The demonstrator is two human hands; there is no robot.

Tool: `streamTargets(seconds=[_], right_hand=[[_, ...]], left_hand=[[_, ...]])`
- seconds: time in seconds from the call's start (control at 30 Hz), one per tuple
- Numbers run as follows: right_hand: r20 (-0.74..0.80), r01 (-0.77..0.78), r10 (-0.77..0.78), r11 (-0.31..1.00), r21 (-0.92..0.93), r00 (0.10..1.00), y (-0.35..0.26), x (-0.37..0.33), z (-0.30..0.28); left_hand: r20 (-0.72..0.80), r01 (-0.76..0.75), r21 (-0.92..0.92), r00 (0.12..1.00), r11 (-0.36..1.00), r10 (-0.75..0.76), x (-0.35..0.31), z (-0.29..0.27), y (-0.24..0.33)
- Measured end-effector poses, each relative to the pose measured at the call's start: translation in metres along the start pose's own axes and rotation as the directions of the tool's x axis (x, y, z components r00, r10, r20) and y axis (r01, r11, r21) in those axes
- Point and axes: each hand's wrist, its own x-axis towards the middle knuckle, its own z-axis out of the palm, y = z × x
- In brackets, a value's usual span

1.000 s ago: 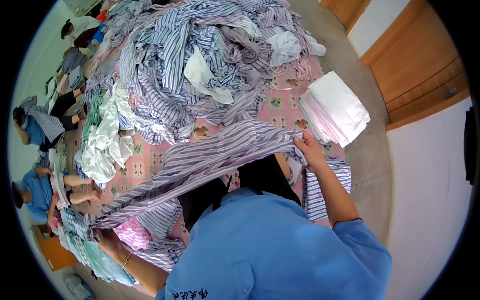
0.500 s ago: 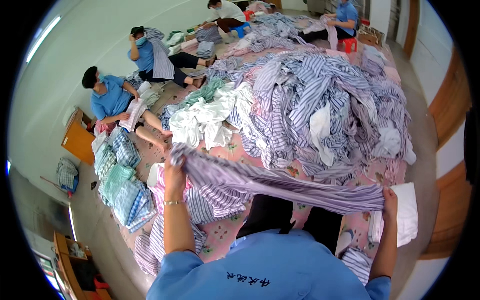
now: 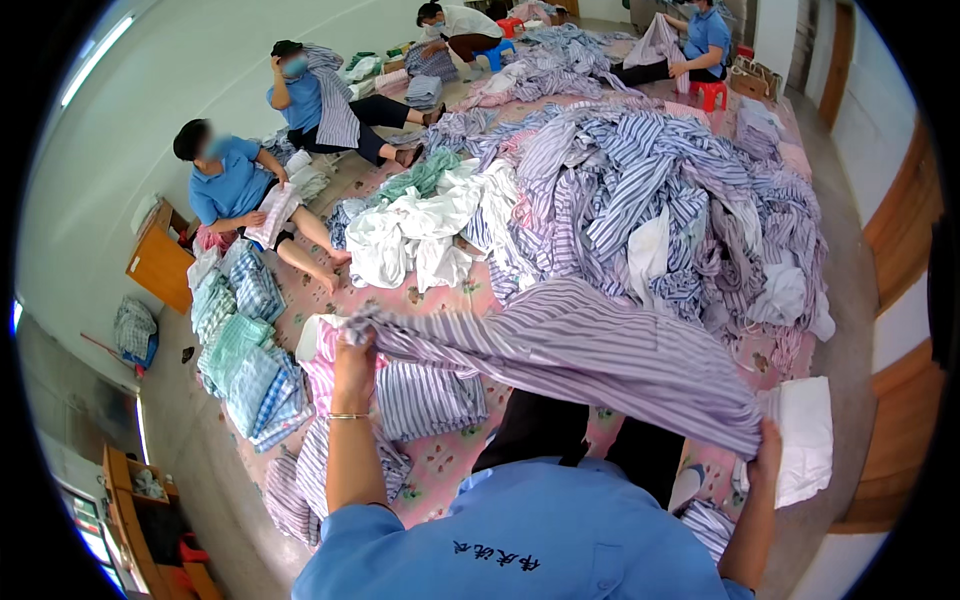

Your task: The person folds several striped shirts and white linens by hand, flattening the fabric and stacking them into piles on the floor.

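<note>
A purple-and-white striped garment [image 3: 570, 345] is stretched in the air between my two hands, billowing upward in the middle. My left hand [image 3: 354, 362] is closed around its bunched left end, which looks a little blurred. At the other end my right hand [image 3: 766, 452] grips a lower corner. Whether it is a shirt or trousers I cannot tell. Beneath it on the left lies a folded striped stack [image 3: 428, 400] beside a pink striped bundle [image 3: 326, 368]. Past the garment rises a big heap of striped clothes [image 3: 640, 190].
White crumpled cloths [image 3: 410, 235] lie left of the heap. Folded checked and green stacks [image 3: 240, 350] line the left side of the pink floral mat [image 3: 450, 470]. A white folded cloth [image 3: 805, 440] rests near my right hand. Several co-workers sit around the mat handling clothes.
The striped garment has spread from a taut, narrow band into a wider sheet, its middle rising. My right hand has moved slightly down. Both hands keep their hold.
</note>
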Motion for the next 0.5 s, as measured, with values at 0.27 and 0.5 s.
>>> streamTargets(seconds=[0.27, 0.5], right_hand=[[-0.101, 0.091, -0.083, 0.993, 0.073, 0.991, 0.009, -0.009, 0.019], [-0.108, -0.212, 0.213, 0.977, 0.024, 0.971, 0.079, -0.035, -0.004]], left_hand=[[0.083, -0.041, 0.625, 0.996, 0.779, -0.014, 0.034, -0.072, -0.038], [-0.087, 0.154, 0.107, 0.986, 0.982, -0.145, 0.008, -0.145, -0.053]])
